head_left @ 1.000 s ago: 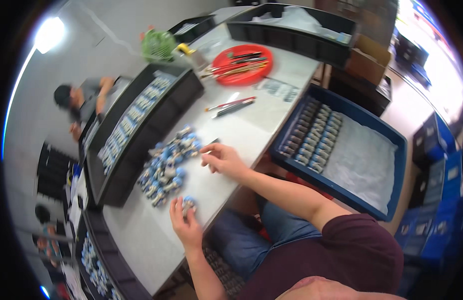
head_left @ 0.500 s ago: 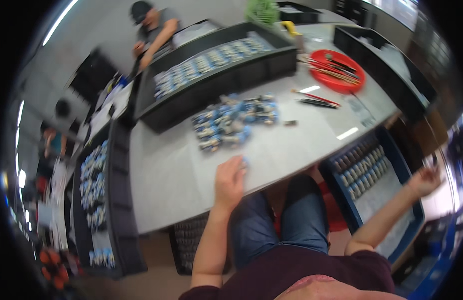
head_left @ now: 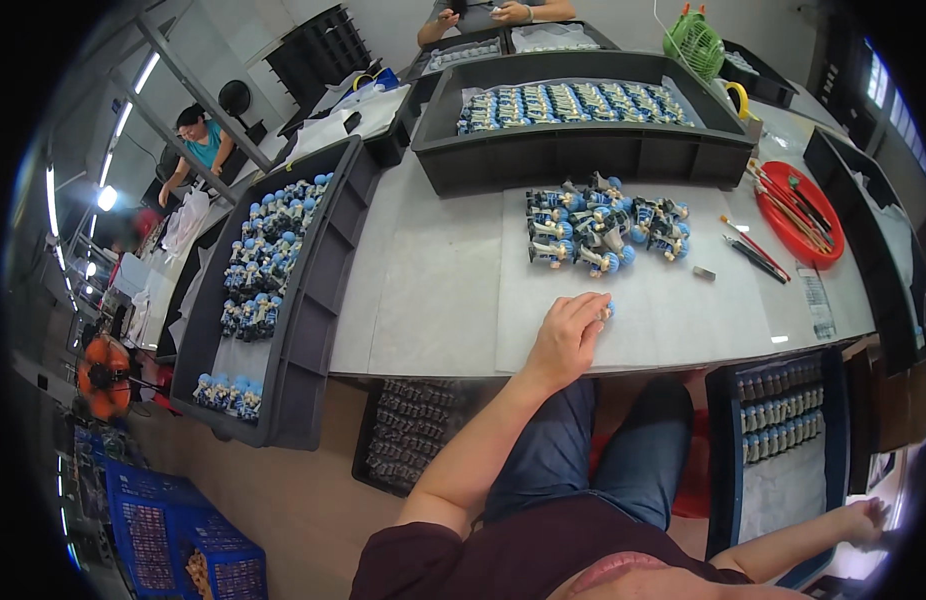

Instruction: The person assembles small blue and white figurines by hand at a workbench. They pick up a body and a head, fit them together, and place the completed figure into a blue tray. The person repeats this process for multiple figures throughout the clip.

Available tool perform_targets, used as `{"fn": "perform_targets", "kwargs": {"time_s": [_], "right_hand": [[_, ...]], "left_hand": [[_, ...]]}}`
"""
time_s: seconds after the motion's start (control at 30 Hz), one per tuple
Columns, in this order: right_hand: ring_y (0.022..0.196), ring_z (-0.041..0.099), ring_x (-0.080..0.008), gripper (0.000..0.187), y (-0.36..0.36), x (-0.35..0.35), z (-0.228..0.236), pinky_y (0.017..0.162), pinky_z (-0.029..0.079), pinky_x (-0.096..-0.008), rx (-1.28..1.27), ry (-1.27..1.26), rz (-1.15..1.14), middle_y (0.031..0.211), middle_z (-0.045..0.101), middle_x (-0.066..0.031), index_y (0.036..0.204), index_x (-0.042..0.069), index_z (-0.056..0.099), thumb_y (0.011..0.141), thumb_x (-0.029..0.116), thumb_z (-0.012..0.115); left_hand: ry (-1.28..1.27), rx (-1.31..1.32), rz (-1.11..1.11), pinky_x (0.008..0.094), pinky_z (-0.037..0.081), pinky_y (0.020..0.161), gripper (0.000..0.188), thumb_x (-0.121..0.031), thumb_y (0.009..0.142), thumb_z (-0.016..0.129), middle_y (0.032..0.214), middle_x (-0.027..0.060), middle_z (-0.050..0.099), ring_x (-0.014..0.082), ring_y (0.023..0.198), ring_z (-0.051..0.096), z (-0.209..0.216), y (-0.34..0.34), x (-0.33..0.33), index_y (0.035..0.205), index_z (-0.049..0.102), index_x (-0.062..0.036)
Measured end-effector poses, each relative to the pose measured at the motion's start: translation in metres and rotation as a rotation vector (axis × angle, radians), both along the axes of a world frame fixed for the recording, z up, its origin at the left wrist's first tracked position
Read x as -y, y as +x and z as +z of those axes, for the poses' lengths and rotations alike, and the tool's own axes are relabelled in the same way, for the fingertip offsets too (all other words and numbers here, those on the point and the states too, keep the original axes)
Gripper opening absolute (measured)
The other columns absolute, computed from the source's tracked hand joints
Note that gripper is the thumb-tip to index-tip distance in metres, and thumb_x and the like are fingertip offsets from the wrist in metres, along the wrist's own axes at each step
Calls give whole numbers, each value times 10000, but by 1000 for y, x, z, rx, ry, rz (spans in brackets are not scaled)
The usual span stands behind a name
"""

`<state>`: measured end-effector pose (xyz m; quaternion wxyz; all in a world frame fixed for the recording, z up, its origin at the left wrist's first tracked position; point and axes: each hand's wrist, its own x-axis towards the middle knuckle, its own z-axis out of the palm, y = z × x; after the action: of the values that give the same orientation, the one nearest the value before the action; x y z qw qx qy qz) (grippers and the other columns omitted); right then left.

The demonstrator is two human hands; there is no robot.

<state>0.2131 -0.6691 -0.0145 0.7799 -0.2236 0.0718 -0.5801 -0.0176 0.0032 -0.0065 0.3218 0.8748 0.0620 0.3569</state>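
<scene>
My left hand (head_left: 571,338) rests on the table near its front edge, fingers closed round a small blue-haired figurine (head_left: 608,311). Only the head end of that figurine shows past the fingertips. Just beyond the hand lies a pile of similar figurines (head_left: 605,228) with blue hair and dark clothes. Out to the far right, my right hand (head_left: 863,522) hangs beside the near end of a dark blue tray (head_left: 721,440). Blur hides its fingers and whatever they may hold. Rows of figurines (head_left: 783,420) fill the far part of that tray.
Grey crates of figurines stand behind the pile (head_left: 583,155) and at the left (head_left: 323,300). A red dish (head_left: 833,225) with brushes, loose pens (head_left: 755,258) and a small grey block (head_left: 704,273) sit on the right. Two people work farther off.
My view has swung left and levelled, so the table appears farther right. My left hand stays at the table with the figurine. My right hand has moved nearer to me along the tray's outer side.
</scene>
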Motion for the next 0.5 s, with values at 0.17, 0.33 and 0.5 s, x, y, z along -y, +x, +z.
{"fn": "perform_targets", "kwargs": {"time_s": [0.17,0.33,0.5], "right_hand": [[568,473,-242,219,6,-45,-8,529,375,-309,25,51,154,681,542,-181,808,-160,573,713,24,501],[604,418,-186,192,1,-91,-13,528,318,-298,-44,-54,331,773,561,-154,812,-119,545,815,56,466],[609,427,-177,194,0,-99,-10,530,340,-276,-93,-72,346,812,571,-153,851,-107,531,833,79,477]], "left_hand": [[21,12,-15,352,423,817,354,14,739,566,1077,136,575,294,912,528,1,2,1,1091,554,-16],[10,2,-15,354,424,813,350,10,743,566,1076,138,576,294,908,526,5,0,-1,1092,552,-10],[-6,-3,-21,354,428,809,350,9,747,565,1077,136,575,293,913,524,3,0,0,1096,552,-10]]}}
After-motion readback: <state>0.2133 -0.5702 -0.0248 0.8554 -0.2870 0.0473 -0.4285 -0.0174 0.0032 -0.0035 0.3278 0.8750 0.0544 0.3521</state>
